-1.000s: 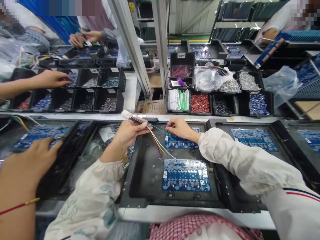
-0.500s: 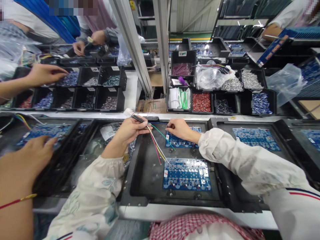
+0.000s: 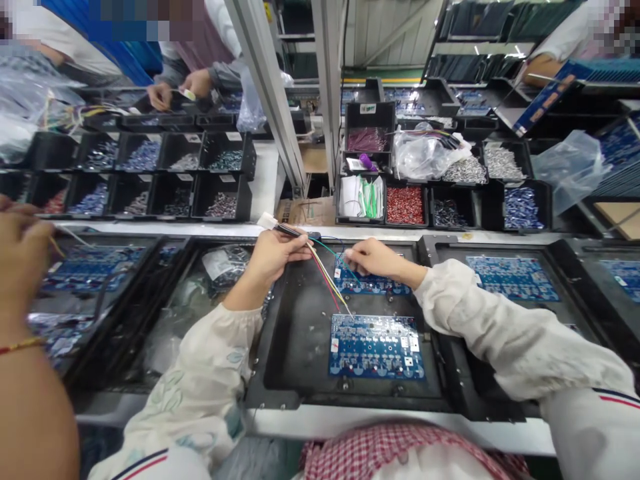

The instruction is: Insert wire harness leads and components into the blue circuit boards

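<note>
My left hand (image 3: 277,257) is closed around a wire harness (image 3: 290,231) with a white plug at its upper end and a black sleeve. Red, yellow and white wires (image 3: 327,277) hang from it toward the near circuit board (image 3: 377,347), and a green wire slants to the right. A thin blue wire (image 3: 330,238) arcs over to my right hand (image 3: 373,259), whose fingertips are pinched together on it above the far circuit board (image 3: 370,283). That hand partly covers the far board. Both blue boards lie in a black tray (image 3: 297,360).
Behind the tray stand black bins (image 3: 220,200) of small components, with red parts (image 3: 404,204) at right. A bagged bundle (image 3: 225,267) lies left of the tray. A co-worker's arm (image 3: 25,280) reaches in at far left; another tray with a board (image 3: 513,279) adjoins on the right.
Both my hands have shifted slightly right in view, and the hanging wires moved right with the harness. The co-worker's near hand moved up and left; their other hand left the bins.
</note>
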A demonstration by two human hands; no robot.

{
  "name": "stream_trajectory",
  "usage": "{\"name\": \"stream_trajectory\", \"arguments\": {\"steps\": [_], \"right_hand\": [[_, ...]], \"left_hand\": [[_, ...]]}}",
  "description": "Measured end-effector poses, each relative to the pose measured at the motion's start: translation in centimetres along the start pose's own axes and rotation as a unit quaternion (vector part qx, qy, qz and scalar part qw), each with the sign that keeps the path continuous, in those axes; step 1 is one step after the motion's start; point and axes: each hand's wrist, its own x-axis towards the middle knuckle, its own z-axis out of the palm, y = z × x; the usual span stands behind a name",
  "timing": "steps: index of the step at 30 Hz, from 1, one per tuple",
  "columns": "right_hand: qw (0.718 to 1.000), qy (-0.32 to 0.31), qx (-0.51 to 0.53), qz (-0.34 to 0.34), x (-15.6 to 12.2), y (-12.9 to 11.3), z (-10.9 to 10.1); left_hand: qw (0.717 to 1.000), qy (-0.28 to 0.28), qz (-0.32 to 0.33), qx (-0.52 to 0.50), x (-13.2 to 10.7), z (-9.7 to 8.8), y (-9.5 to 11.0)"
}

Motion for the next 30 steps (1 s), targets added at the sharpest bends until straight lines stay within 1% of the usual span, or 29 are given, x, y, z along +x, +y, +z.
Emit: {"name": "stream_trajectory", "arguments": {"steps": [1,3,4,5,6,8,10,13,18,23,26,28,30], "right_hand": [[0.999,-0.029,0.015,0.000,-0.3,0.2,-0.4],[0.995,-0.097,0.015,-0.023,-0.9,0.2,-0.9],[0.992,-0.117,0.009,-0.034,-0.9,0.2,-0.9],[0.992,-0.118,0.009,-0.039,-0.9,0.1,-0.8],[0.994,-0.098,0.015,-0.036,-0.7,-0.1,-0.6],[0.999,-0.016,0.018,-0.034,0.1,-0.3,0.1],[0.997,0.052,-0.015,-0.048,0.9,-0.3,0.8],[0.991,0.095,-0.075,-0.062,1.8,0.0,1.5],[0.984,0.117,-0.115,-0.065,1.7,0.2,1.6],[0.981,0.124,-0.134,-0.060,1.6,0.0,1.8],[0.976,0.125,-0.165,-0.072,1.9,0.1,1.9],[0.972,0.117,-0.189,-0.072,1.9,-0.1,1.7],[0.976,0.086,-0.194,-0.054,1.4,-0.6,1.2]], "left_hand": [[1.000,0.001,0.002,0.001,0.0,0.0,0.0],[1.000,0.005,0.008,0.000,0.1,0.0,-0.1],[1.000,0.007,0.012,-0.004,0.1,0.0,-0.1],[1.000,0.007,0.016,-0.009,0.1,0.0,-0.1],[1.000,0.004,0.018,-0.013,0.1,-0.1,-0.1],[1.000,-0.009,0.019,-0.016,0.0,-0.2,0.0],[0.999,-0.020,0.022,-0.017,-0.1,-0.3,0.0],[0.999,-0.026,0.036,-0.022,-0.3,-0.3,0.1],[0.998,-0.021,0.054,-0.030,-0.3,0.0,0.2],[0.997,-0.020,0.065,-0.041,0.0,-0.2,-0.3],[0.997,-0.008,0.065,-0.034,0.1,-0.2,-0.6],[0.998,0.000,0.062,-0.028,0.1,-0.1,-0.6],[0.998,0.006,0.061,-0.028,0.1,0.0,-0.5]]}}
